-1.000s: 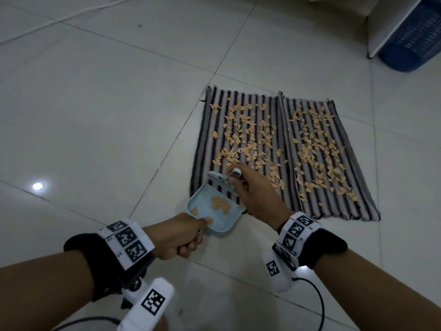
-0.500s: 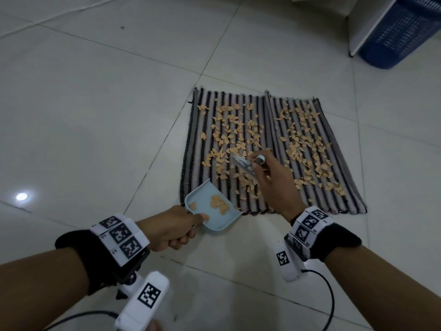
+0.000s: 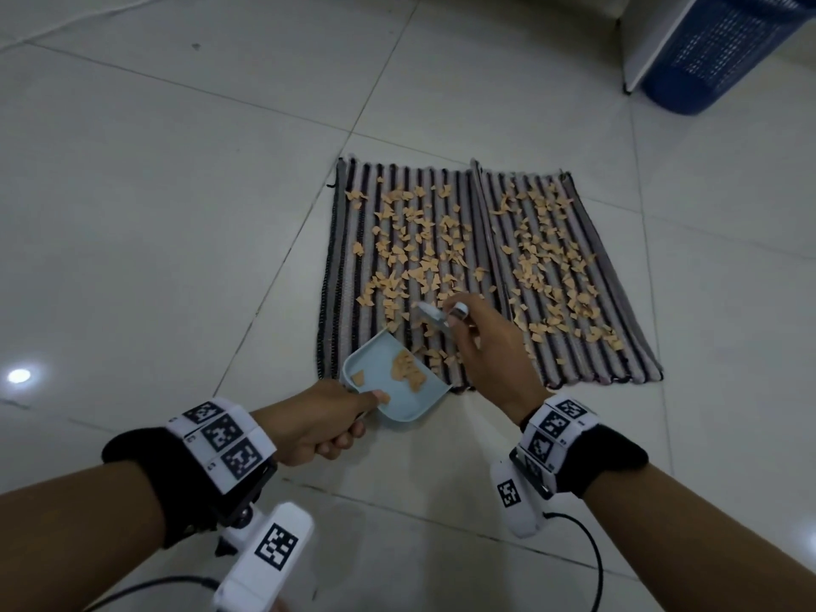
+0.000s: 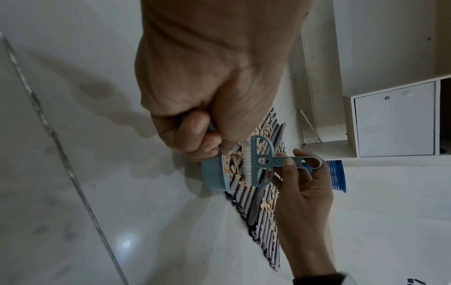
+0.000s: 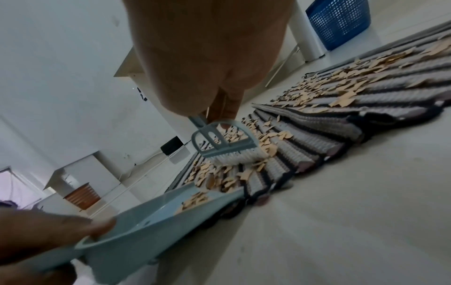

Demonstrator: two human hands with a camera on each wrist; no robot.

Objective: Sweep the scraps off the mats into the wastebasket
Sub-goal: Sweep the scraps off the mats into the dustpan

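I saw a floor (image 3: 185, 178) of large pale glossy tiles with thin grout lines, a ceiling light's reflection (image 3: 19, 375) glaring at its left. White walls (image 5: 61, 48) rose behind. A white cabinet (image 4: 395, 119) with a small knob stood at the wall, and a low wooden slatted unit (image 5: 81, 194) farther off.

you have bare floor (image 3: 176, 214) left of and in front of the mats (image 3: 574, 346). toward the basket (image 3: 728, 50), a white panel (image 3: 653, 42) stands just beside it, otherwise bare tile between.
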